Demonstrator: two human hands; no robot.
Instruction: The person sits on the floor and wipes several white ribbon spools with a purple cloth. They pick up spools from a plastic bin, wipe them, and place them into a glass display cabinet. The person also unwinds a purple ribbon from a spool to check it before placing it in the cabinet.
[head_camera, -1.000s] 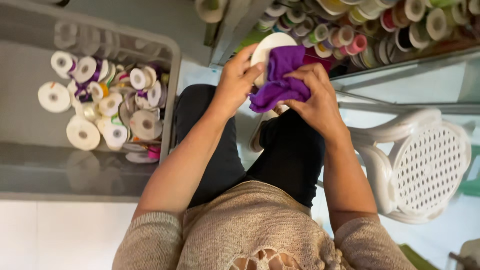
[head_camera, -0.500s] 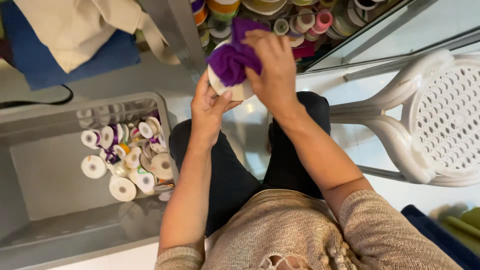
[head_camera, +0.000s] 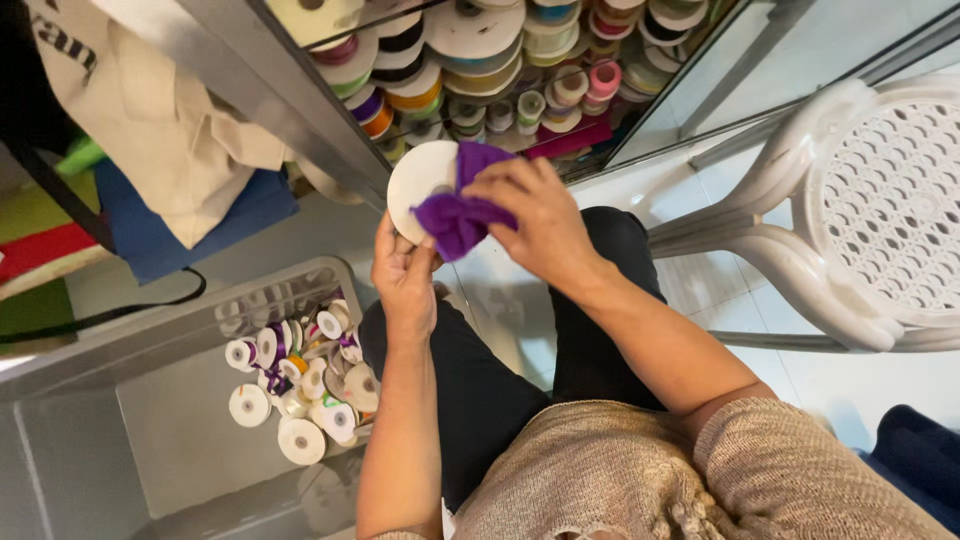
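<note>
Just above the middle of the frame my left hand (head_camera: 405, 275) is closed around the lower edge of a white ribbon spool (head_camera: 422, 176), fingers curled on its rim so the flat round face tilts up toward me. My right hand (head_camera: 545, 220) comes in from the right and presses a bunched purple cloth (head_camera: 458, 215) against the face of that spool, fingers pinched together on the cloth and covering part of it. Both hands sit over my lap, with my black trousers (head_camera: 480, 390) beneath them. At the lower left of the frame a clear plastic bin (head_camera: 160, 340) holds a heap of small ribbon spools (head_camera: 300, 385), mostly white with bits of purple and orange. Across the top, behind a slanted metal frame, a shelf of ribbon rolls (head_camera: 480, 60) in many colours is packed tight. A beige cloth bag (head_camera: 150, 120) hangs at the upper left over a blue cloth, and a white plastic chair (head_camera: 880, 200) fills the right side.
</note>
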